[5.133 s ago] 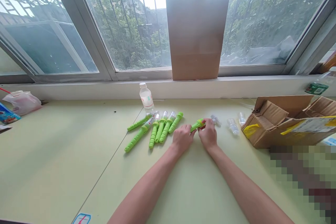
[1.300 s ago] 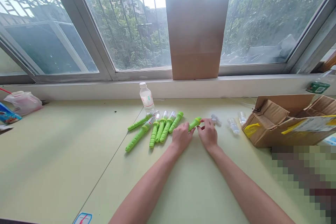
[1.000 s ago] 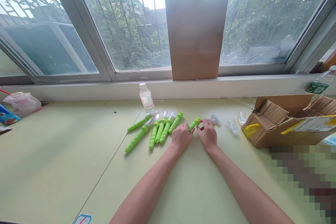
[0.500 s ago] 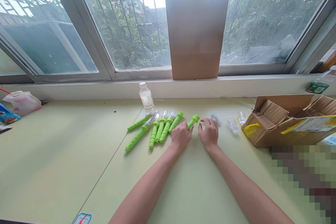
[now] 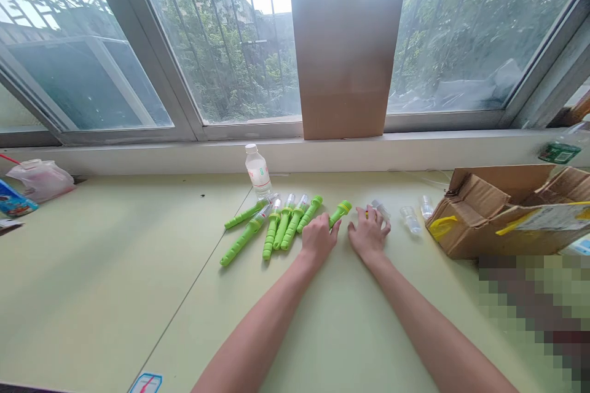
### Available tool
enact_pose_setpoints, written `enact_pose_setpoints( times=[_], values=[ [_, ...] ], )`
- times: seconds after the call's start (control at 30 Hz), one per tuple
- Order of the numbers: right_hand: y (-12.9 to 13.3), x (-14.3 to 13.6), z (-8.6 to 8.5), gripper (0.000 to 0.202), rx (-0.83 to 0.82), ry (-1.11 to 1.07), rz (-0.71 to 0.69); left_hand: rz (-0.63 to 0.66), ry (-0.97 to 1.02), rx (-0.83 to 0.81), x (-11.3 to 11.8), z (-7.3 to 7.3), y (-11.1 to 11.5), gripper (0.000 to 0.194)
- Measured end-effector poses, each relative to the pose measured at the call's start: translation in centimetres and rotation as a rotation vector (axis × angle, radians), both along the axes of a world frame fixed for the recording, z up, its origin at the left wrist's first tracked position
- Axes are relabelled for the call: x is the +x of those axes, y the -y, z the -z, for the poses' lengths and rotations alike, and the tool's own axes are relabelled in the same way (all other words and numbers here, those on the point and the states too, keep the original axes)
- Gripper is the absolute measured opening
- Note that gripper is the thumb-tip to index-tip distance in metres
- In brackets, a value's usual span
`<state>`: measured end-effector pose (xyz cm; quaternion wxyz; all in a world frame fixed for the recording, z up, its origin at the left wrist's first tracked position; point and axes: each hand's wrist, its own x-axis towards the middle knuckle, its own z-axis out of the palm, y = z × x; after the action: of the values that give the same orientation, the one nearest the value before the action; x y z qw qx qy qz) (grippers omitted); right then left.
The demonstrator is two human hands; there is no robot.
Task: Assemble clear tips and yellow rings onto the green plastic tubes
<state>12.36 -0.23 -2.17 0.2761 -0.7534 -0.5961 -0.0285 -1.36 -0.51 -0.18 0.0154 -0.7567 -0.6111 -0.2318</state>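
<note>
My left hand [image 5: 318,238] is closed around a green ridged plastic stick [image 5: 340,212], whose wide threaded end points away from me. To its right, my right hand [image 5: 369,233] rests low on the table with its fingers spread. Its fingertips are at a clear plastic cap [image 5: 380,207], partly hidden behind them, and a small spot of yellow shows by the fingers. Left of my left hand lie several more green sticks [image 5: 280,227], most with clear caps on their far ends. One green stick [image 5: 310,214] beside my left hand has a bare green end.
A second clear cap [image 5: 410,220] and another [image 5: 426,206] lie by an open cardboard box [image 5: 502,227] on the right. Behind the sticks stands a water bottle [image 5: 258,169]. A cardboard sheet [image 5: 345,61] leans on the window. A plastic bag [image 5: 42,181] sits far left.
My right hand's fingers have spread and shifted slightly right over the clear cap, and a yellow spot now shows there. My left hand keeps its hold on the green stick.
</note>
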Motion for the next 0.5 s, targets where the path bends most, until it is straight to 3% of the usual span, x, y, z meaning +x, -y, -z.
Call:
enact_pose_setpoints(
  times=[0.23,0.5],
  values=[
    [0.4,-0.2,-0.3,0.04,0.074,0.057,-0.025,-0.015,-0.015,0.006,0.0,-0.1,0.1,0.036],
    [-0.3,0.3,0.7,0.036,0.138,0.033,-0.077,-0.014,-0.026,-0.003,0.0,-0.3,0.1,0.034]
  ],
)
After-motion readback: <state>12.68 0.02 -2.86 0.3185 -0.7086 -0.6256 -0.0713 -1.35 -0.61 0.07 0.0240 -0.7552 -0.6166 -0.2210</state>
